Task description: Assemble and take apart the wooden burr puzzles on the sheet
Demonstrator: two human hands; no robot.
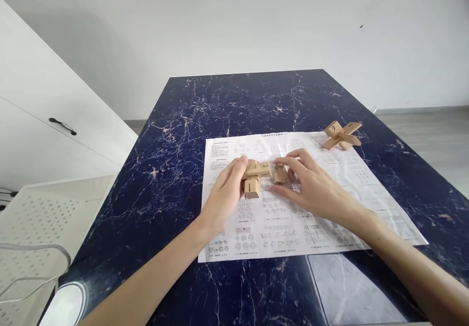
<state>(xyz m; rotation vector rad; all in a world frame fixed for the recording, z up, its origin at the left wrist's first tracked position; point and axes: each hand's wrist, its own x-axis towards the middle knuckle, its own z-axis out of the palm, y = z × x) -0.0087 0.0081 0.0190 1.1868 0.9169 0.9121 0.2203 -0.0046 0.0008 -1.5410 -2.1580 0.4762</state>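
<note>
My left hand (227, 182) is closed around joined wooden puzzle pieces (252, 188), held above the paper sheet. The bars cross each other, and handwritten numbers such as 1 and 2 show on them. Just to the right lies a single notched wooden puzzle piece (280, 175). My right hand (306, 179) curves around that piece with thumb and fingers apart, the thumb by its near end and the index finger by its far end. Whether the fingertips touch it is hard to make out. Under both hands is a white instruction sheet (234, 245) with small printed diagrams.
A second cluster of crossed wooden pieces (342, 135), marked 2 and 3, sits at the sheet's upper right corner. A glossy dark flat panel (351, 287) lies near the front edge of the blue marbled table (227, 101). A white perforated surface with cables (40, 228) is at left.
</note>
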